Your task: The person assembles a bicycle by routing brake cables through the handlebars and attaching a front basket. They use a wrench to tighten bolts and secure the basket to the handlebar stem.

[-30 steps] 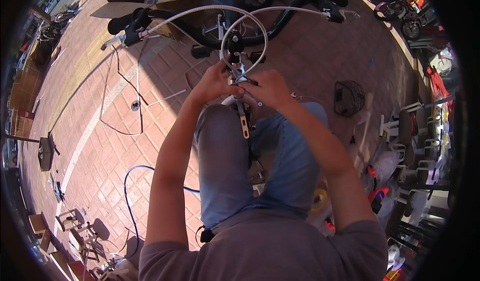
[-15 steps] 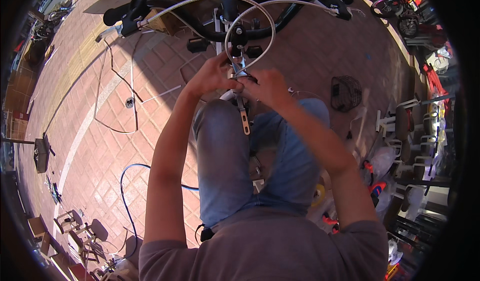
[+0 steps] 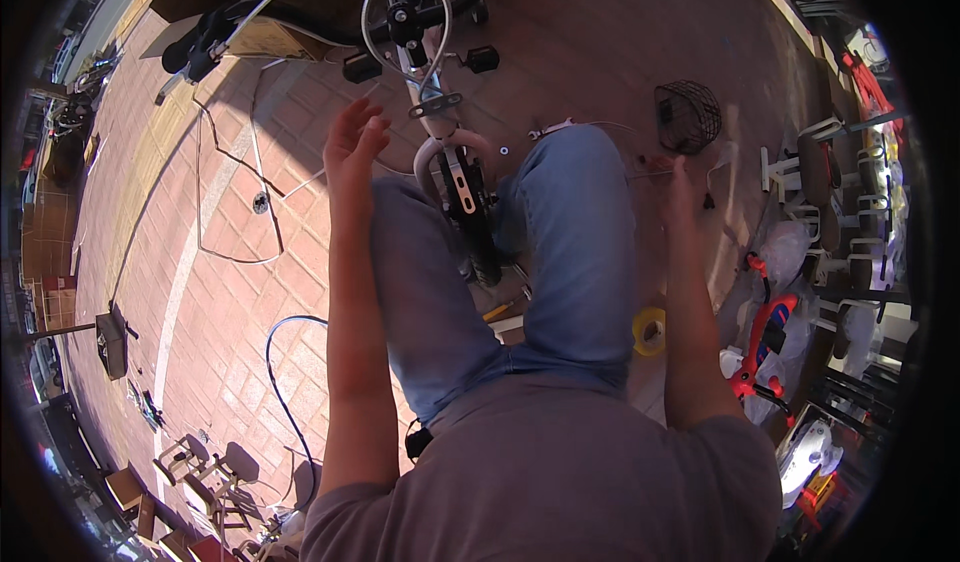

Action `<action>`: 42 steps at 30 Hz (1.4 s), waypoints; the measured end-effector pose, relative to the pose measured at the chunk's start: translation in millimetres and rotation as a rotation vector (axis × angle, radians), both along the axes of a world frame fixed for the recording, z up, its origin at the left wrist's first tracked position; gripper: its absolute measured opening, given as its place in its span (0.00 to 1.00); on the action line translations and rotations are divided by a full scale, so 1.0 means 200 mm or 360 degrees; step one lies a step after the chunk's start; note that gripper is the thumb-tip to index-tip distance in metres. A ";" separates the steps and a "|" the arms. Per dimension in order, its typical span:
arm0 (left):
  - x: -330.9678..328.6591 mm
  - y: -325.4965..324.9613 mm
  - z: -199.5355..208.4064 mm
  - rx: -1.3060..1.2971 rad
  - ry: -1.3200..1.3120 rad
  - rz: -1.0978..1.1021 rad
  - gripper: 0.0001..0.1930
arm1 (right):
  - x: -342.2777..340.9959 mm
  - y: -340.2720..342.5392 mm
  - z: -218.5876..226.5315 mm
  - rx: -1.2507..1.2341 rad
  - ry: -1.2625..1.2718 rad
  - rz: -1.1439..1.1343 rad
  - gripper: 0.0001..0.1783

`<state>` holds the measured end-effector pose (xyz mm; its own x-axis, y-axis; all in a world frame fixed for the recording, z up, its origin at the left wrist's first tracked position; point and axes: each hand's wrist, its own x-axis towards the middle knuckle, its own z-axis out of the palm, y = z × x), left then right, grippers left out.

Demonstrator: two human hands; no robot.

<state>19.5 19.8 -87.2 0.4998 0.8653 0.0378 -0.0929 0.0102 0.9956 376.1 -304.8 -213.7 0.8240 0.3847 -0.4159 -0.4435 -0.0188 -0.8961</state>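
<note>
A small bicycle stands in front of me, its white fork [image 3: 429, 158] and front wheel [image 3: 484, 252] between my knees. A slotted metal bracket [image 3: 463, 192] lies over the wheel, and a dark slotted plate [image 3: 436, 107] sits across the front of the frame. My left hand [image 3: 353, 149] hovers left of the fork, fingers loosely curled and apart, holding nothing. Out to the right of my right knee is my right hand [image 3: 680, 194], blurred, low over the paving. A thin pale rod or wire [image 3: 650, 174] shows beside its fingertips; whether it is held is unclear.
Black handlebars [image 3: 330, 22] with a looping pale cable [image 3: 447, 22] rise ahead. A black wire basket [image 3: 688, 118] lies on the right. Yellow tape [image 3: 649, 331] rests by my right thigh, near a red child's bike part [image 3: 765, 342]. A blue hose [image 3: 270, 362] curves at left.
Both hands have left the front of the bicycle: the left drew back leftward, the right swung far right. My view has shifted, uncovering the fork and wheel.
</note>
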 end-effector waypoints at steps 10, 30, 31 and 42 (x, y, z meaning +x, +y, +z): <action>0.10 -0.35 -0.25 -0.0181 0.0294 0.0119 0.21 | -0.72 -0.45 -1.02 -0.0603 0.0864 0.0007 0.29; 0.09 -0.37 -0.41 -0.0204 0.0656 -0.0008 0.16 | 1.00 -0.15 -0.85 -0.1835 -0.0726 0.0396 0.23; 0.06 -0.33 -0.45 -0.0244 0.0677 -0.0019 0.15 | 1.11 -0.13 -0.79 -0.1927 -0.0754 0.0434 0.25; -0.11 -0.22 -0.56 -0.1123 0.0577 0.0073 0.17 | 1.63 -0.03 -0.81 -0.1984 -0.0417 0.0448 0.28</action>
<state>-1.8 -24.6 -200.1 0.3392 0.6446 -0.6851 0.2199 0.6538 0.7240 701.9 -310.6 -375.6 0.8894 0.0308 -0.4560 -0.1038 -0.9580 -0.2672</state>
